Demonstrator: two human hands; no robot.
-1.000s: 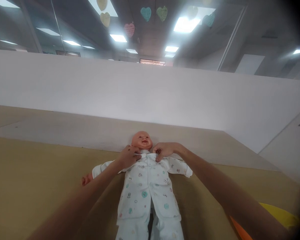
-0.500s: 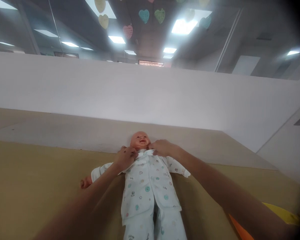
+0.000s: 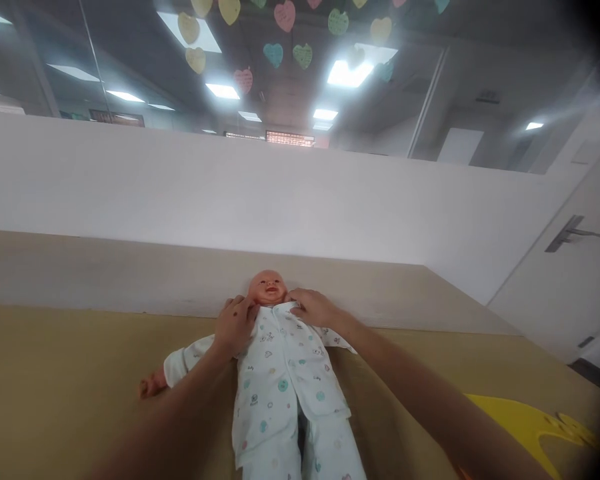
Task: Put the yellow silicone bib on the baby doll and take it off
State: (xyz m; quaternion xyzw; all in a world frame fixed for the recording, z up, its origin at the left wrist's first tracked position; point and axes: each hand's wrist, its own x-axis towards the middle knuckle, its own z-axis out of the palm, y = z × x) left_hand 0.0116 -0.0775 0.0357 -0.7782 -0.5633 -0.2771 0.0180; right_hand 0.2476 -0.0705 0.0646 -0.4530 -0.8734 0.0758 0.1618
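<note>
A baby doll [image 3: 268,288] lies face up, its head away from me, in a white pajama top [image 3: 285,363] printed with small coloured motifs. Matching pajama pants [image 3: 275,460] cover its legs, which run off the bottom edge. My left hand [image 3: 236,325] is closed at the collar on the left of the doll's neck, its fingertips partly hidden. On the other side of the neck, my right hand [image 3: 313,308] pinches the collar with thumb and fingers. The doll's left-side arm [image 3: 153,385] stretches outward from its sleeve; my right forearm partly covers the other sleeve.
The doll lies on a tan surface [image 3: 70,380] that meets a white wall [image 3: 205,200]. A yellow plastic object [image 3: 510,417] lies at the lower right, partly behind my forearm. Farther right stands a door with a metal handle [image 3: 575,233]. Heart-shaped notes [image 3: 285,16] are on the glass above.
The camera view has tilted up and turned right, showing more of the door and yellow object. Both hands stay at the collar; my left hand's fingers have shifted slightly outward.
</note>
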